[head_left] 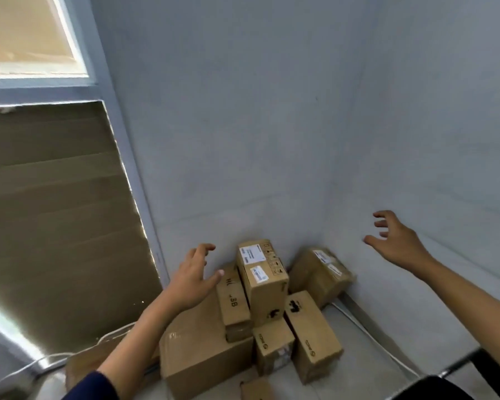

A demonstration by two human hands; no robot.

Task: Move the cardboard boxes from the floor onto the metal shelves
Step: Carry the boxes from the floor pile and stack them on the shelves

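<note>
Both hands, left hand [191,280] and right hand [396,241], are reaching out with spread fingers, gripping nothing. All cardboard boxes [262,287] are lying piled in the floor corner, so the moving is seemingly only beginning; no shelf is showing.

Both hands, left [191,277] and right [395,240], reach forward, fingers spread, holding nothing.

The brown cardboard boxes [264,287] look matt and a bit rough, with smooth white paper labels [252,254] stuck on. Shiny clear tape [172,335] runs along the big brown cardboard box [202,353]. The pale grey painted wall [243,125] looks smooth and dull.
</note>
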